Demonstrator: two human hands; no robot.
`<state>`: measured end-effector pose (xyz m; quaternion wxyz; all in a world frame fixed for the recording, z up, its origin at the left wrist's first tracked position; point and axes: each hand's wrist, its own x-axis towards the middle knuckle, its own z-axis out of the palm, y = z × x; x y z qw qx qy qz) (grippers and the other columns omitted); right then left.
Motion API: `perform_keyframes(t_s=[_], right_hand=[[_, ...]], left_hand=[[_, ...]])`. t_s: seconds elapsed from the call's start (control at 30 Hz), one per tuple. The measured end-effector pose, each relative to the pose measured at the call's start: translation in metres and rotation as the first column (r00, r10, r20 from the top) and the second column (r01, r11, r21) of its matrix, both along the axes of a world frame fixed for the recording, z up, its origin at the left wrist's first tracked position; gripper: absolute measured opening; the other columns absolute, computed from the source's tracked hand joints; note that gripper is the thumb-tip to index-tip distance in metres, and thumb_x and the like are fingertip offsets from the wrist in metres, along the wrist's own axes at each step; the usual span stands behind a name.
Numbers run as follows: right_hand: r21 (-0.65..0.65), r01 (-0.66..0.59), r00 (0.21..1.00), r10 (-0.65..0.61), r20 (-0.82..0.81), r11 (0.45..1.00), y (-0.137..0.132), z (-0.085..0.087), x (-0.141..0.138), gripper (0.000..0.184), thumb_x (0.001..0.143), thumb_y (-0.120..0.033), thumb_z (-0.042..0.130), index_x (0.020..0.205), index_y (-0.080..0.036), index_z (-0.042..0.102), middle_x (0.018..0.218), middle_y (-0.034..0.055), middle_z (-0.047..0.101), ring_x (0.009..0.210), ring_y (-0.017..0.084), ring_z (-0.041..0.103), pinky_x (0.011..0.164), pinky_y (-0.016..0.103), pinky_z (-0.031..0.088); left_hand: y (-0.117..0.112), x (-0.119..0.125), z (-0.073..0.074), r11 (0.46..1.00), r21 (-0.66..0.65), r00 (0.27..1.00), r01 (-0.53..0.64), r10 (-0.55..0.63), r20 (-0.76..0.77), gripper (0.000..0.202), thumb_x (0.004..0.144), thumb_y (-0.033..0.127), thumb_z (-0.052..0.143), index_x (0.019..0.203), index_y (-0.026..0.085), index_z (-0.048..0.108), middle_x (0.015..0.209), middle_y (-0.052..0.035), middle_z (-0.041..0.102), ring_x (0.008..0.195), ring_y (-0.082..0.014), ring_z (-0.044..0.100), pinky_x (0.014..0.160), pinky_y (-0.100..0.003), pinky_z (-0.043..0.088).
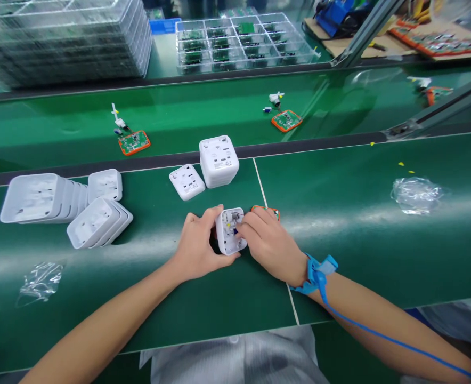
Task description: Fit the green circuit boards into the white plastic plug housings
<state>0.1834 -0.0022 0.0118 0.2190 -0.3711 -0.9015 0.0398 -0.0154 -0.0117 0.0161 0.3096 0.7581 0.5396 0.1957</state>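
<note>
My left hand (pixel 199 242) grips a small white plastic housing (pixel 230 246) by its edges, thumb below and fingers above, open side up. Inside the housing sit a small metallic part and a yellow spot. The closed fingertips of my right hand (pixel 270 240) reach into it beside a tiny dark blue piece; what they pinch is mostly hidden. Behind that hand, an orange-edged circuit board (pixel 276 212) shows only in part. A blue wrist strap (pixel 317 273) with a cord circles my right wrist.
Stacked white housings (pixel 35 197) lie at left; a white stack (pixel 219 160) and a single white cover (pixel 186 182) stand ahead. Wired circuit boards (pixel 135 142) rest on the green belt beyond. Clear plastic bags (pixel 416 195) lie on the table. Clear trays (pixel 241 45) occupy the shelf.
</note>
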Motion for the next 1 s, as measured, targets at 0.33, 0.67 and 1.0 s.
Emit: perform_keyframes(t_s=[0.33,0.67,1.0], right_hand=[[-0.448,0.003,0.989,-0.070,-0.133,0.894,0.024,0.011,0.016,0.072,0.065,-0.040,0.091,0.122,-0.022,0.051,0.118,0.0100,0.063,0.111,0.031,0.056,0.087,0.042,0.042],[-0.569,0.026,0.986,-0.114,-0.120,0.822,0.044,0.023,0.048,0.028,0.089,-0.034,0.069,0.108,-0.019,0.055,0.088,0.0011,0.066,0.074,0.017,0.061,0.064,0.026,0.042],[-0.435,0.693,0.587,-0.800,-0.125,0.575,0.241,0.045,0.087,0.046,0.092,-0.040,0.055,0.121,-0.006,0.049,0.114,0.0217,0.063,0.097,0.025,0.060,0.083,0.033,0.046]], left_hand=[[-0.002,-0.004,-0.008,0.991,0.072,0.992,0.114,-0.118,0.054,0.075,0.073,0.036,0.076,0.138,0.026,0.041,0.132,-0.0092,0.064,0.104,-0.0285,0.066,0.093,-0.042,0.042],[-0.003,-0.001,-0.005,0.995,0.078,0.992,0.058,-0.066,0.109,0.101,0.086,0.027,0.063,0.157,0.031,-0.009,0.129,-0.0055,0.065,0.084,-0.0204,0.062,0.094,-0.044,0.044],[-0.001,-0.008,-0.007,0.993,0.086,0.988,0.080,-0.091,0.128,0.076,0.086,0.024,0.058,0.153,0.033,0.023,0.108,-0.0025,0.069,0.087,-0.0239,0.061,0.085,-0.046,0.052]])
